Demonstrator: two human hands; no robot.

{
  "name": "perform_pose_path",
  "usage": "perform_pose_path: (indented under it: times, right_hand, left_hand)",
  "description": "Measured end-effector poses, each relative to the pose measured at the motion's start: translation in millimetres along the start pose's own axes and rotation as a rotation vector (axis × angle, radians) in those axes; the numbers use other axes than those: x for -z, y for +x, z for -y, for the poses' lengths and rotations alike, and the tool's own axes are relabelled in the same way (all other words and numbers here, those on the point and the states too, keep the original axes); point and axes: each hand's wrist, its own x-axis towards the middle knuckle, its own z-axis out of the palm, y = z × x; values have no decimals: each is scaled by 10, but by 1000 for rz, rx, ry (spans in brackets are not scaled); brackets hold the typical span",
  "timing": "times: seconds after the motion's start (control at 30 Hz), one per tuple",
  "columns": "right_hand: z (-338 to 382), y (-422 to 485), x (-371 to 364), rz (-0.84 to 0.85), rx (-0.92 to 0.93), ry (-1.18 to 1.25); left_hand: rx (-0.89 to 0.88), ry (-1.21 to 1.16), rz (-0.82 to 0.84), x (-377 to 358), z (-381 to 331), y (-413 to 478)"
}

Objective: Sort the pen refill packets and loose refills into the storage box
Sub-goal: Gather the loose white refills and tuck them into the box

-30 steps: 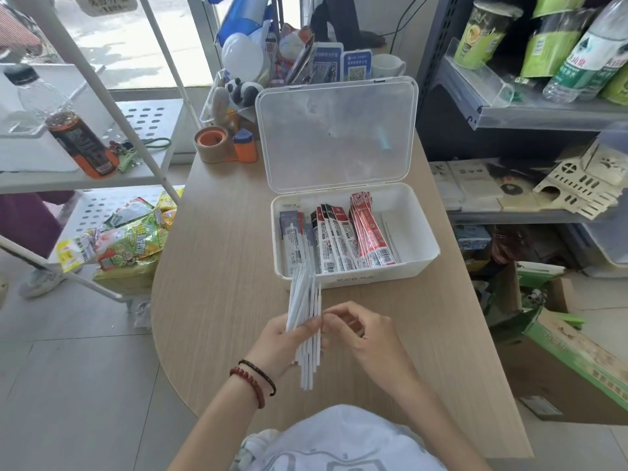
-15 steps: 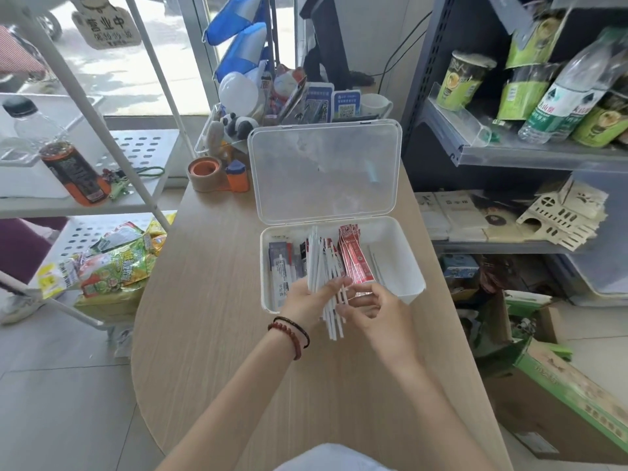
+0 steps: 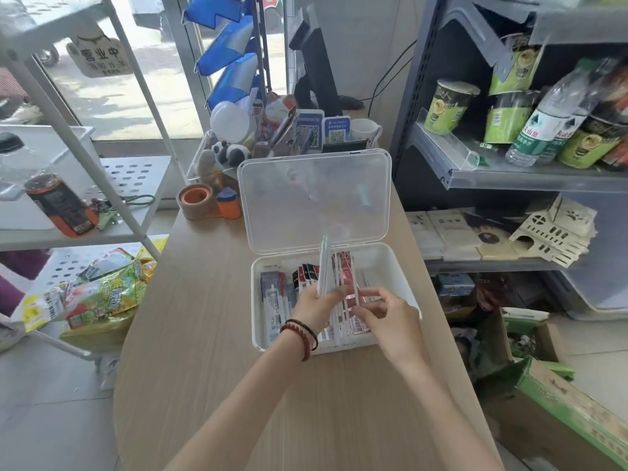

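Note:
The white storage box (image 3: 396, 266) stands open on the wooden counter, its clear lid (image 3: 314, 195) tilted up at the back. Inside lie grey refill packets (image 3: 272, 294) at the left, black-and-red packets (image 3: 306, 275) in the middle and red packets (image 3: 348, 271) to the right. My left hand (image 3: 314, 305) grips a bundle of white loose refills (image 3: 324, 263), held upright over the box's middle. My right hand (image 3: 384, 309) is inside the box beside the bundle, its curled fingers at the red packets; whether they pinch one is hidden.
A tape roll (image 3: 197, 200) and orange dispenser (image 3: 227, 203) sit behind the box at the left, with a clutter of displays and a mug (image 3: 365, 130) further back. Metal shelving with cups and bottles (image 3: 550, 130) flanks the right. Snack bags (image 3: 102, 294) lie on the left rack.
Both hands have carried the bundle of loose refills forward from the counter's near edge into the open box and tipped it more upright.

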Motion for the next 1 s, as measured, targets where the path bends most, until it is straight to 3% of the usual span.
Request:
perform_pose_path:
  times: [0.2,0.47,0.73,1.0]
  right_hand:
    - [-73,198,96,-88,29,-175]
    - [-206,311,87,-57,34,-367]
    - [-229,445,47,30,-85,-502]
    - [-217,538,44,174,-152,-691]
  left_hand:
    - [57,-114,-9,29,78,121]
    - [60,-128,-33,70,189,141]
    - [-105,-96,-131,81,256,150]
    - [-112,-68,-129,66,253,149]
